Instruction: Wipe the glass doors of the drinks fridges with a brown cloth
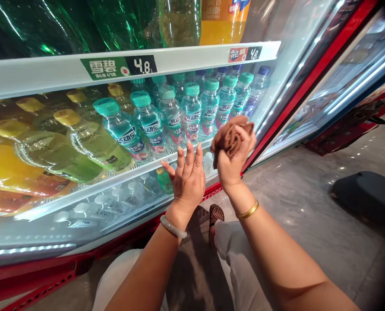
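Note:
My left hand (189, 175) is open, fingers spread, at the glass door (153, 196) of a drinks fridge; whether the palm presses the glass I cannot tell. A bunched brown cloth (229, 140) is gripped in my right hand (236, 162), up against the right part of the glass. Behind both hands stands a row of drink bottles with teal caps, one of them a teal-capped bottle (192, 110) just above my left fingertips. A white shelf edge (140, 170) runs behind the left hand.
An upper shelf edge (186, 60) carries price labels, with large bottles above it. Yellow-capped bottles (82, 138) stand at left, white-capped ones (105, 205) below. The fridge has a red frame (309, 82). A dark rounded object (367, 196) rests on the grey floor (292, 207) at right.

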`<state>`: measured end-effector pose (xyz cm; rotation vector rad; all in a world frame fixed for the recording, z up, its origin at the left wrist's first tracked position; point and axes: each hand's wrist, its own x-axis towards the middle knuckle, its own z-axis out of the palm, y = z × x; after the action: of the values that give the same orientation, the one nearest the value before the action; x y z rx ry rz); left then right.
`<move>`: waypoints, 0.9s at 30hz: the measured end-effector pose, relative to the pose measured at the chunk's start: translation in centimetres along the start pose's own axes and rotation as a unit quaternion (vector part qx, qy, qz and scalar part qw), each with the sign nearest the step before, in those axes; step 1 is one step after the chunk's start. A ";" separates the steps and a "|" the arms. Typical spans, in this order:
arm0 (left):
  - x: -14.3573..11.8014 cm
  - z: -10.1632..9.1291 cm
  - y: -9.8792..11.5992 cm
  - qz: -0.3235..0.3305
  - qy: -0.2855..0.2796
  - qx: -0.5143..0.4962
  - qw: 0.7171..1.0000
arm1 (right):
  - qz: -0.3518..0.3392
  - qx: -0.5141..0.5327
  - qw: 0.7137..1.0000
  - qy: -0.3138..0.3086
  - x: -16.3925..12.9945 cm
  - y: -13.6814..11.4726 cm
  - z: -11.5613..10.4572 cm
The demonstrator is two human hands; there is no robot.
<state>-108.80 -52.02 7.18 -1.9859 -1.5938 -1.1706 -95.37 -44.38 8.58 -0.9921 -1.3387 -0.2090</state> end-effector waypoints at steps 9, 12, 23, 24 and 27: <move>1.1 -2.1 -2.3 -0.100 0.040 0.030 0.994 | -0.061 0.033 0.997 -0.041 -0.4 -0.5 -0.1; 1.5 -2.5 -2.8 -0.119 0.041 0.019 0.992 | 0.006 0.001 1.000 -0.019 -1.3 -0.9 -0.1; 0.3 -3.8 -4.4 -0.124 0.045 0.068 0.989 | -0.071 0.052 0.992 -0.085 -2.6 -2.6 0.0; 0.1 -4.2 -4.8 -0.123 0.048 0.072 0.989 | -0.041 0.042 0.996 -0.067 -2.5 -2.4 0.1; -0.9 -5.4 -6.1 -0.119 0.061 0.081 0.988 | 0.001 0.031 0.998 -0.060 -3.6 -4.2 0.4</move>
<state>-116.56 -54.42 8.36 -1.6255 -1.8372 -1.1793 -99.39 -48.01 7.36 -0.9667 -1.4440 -0.1075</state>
